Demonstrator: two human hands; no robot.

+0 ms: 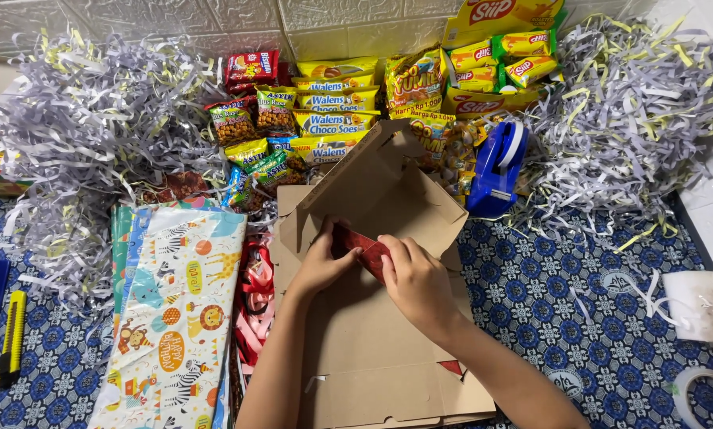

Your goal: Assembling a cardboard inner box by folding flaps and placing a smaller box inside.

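- A yellow utility knife (pixel 10 339) lies far left on the blue patterned floor covering (pixel 579 278), beside sheets of animal-print wrapping paper (pixel 178 318) and a heap of shredded paper (pixel 94 127).
- The left hand (pixel 321 262) is curled, fingertips pinching the left end of a red snack packet (pixel 364 248).
- That packet sits low in the open cardboard box (pixel 372 349), near the back wall. Its long axis runs left to right, dipping toward the right.
- The right hand (pixel 416 282) is cupped over the packet's right end, pressing it down; whether its fingers close round the packet I cannot tell.
- Risk, as I judge it: the half-folded flaps (pixel 388 171) could fall onto the hands, or hard pressing could crush the packet.
- Behind are rows of snack packets (pixel 333 103); to the right, a blue tape dispenser (pixel 496 171).
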